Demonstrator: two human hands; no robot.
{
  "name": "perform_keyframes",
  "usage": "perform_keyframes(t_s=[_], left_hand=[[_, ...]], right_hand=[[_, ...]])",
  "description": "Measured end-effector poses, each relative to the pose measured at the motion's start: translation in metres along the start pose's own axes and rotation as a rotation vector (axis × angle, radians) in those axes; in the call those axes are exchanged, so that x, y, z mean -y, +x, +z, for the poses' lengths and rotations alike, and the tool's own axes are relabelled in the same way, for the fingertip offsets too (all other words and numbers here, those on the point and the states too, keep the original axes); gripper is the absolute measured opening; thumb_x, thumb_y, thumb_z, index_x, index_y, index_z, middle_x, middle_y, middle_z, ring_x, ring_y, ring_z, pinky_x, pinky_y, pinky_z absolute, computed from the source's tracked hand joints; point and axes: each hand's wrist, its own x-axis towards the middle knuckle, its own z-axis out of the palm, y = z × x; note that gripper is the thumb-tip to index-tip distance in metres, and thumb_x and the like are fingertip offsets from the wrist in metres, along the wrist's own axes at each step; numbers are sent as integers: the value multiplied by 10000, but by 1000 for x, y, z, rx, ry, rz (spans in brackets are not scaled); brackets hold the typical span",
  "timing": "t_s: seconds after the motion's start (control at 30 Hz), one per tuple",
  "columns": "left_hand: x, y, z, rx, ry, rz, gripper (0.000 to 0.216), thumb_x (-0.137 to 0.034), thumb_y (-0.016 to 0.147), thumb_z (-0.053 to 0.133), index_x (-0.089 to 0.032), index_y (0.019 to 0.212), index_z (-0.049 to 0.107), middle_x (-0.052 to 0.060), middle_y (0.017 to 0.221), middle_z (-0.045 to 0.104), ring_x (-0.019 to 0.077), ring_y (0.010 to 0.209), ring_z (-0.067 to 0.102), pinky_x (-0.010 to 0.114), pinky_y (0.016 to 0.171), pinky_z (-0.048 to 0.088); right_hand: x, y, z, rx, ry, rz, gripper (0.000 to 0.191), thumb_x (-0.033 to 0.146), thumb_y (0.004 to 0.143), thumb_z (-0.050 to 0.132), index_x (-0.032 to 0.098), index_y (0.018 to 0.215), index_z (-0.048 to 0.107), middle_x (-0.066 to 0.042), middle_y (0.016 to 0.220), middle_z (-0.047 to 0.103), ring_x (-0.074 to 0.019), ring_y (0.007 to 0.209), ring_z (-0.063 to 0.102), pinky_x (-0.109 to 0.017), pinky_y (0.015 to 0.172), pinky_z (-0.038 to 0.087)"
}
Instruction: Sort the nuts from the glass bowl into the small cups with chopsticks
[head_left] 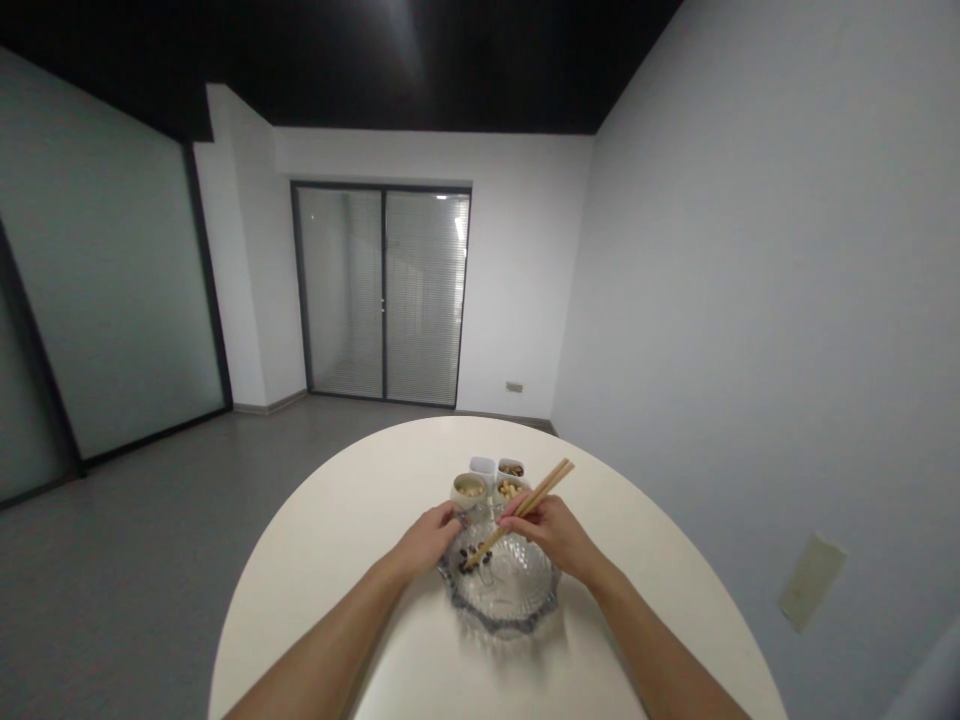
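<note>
My right hand [546, 525] is closed around a pair of wooden chopsticks [553, 474]. Their tips reach down into a clear glass bowl [517, 580] with a scalloped rim, among several small dark beans [472, 555] on its left side. I cannot make out whether a bean is pinched between the tips. At the bowl's far left rim, my left hand [426, 540] grips the glass with its fingers. Just beyond the bowl stand a round cup [453, 490] with pale contents and a second cup holding light tan pieces [509, 489], partly covered by my right hand.
Behind the two cups are a small white container [482, 467] and another with darker pieces [511, 468]. Everything stands on a round white table [330, 570]. A white wall [750, 300] runs along the right, and glass doors [382, 290] are at the back.
</note>
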Motion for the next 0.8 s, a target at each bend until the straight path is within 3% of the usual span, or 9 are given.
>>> perform_keyframes(t_s=[0.27, 0.43, 0.8], left_hand=[[0, 0, 0, 5, -2, 12, 226, -276, 782, 440, -157, 870, 612, 26, 849, 637, 195, 827, 546, 276, 724, 388], [0, 1, 1, 6, 6, 22, 277, -267, 778, 443, -143, 925, 642, 45, 939, 668, 207, 885, 557, 289, 797, 405], [2, 1, 0, 7, 10, 33, 267, -269, 792, 443, -146, 926, 638, 50, 947, 667, 211, 895, 567, 296, 798, 411]], right_hand=[[-8, 1, 1, -8, -20, -3, 210, 387, 769, 742, 177, 782, 742, -28, 750, 695, -185, 686, 628, -263, 614, 473], [-9, 1, 1, -6, -23, 1, 241, 403, 761, 748, 165, 797, 736, -38, 756, 712, -197, 711, 646, -272, 641, 487], [-2, -1, -2, -70, -32, -45, 210, 386, 771, 747, 180, 804, 729, -13, 693, 675, -139, 577, 570, -235, 521, 457]])
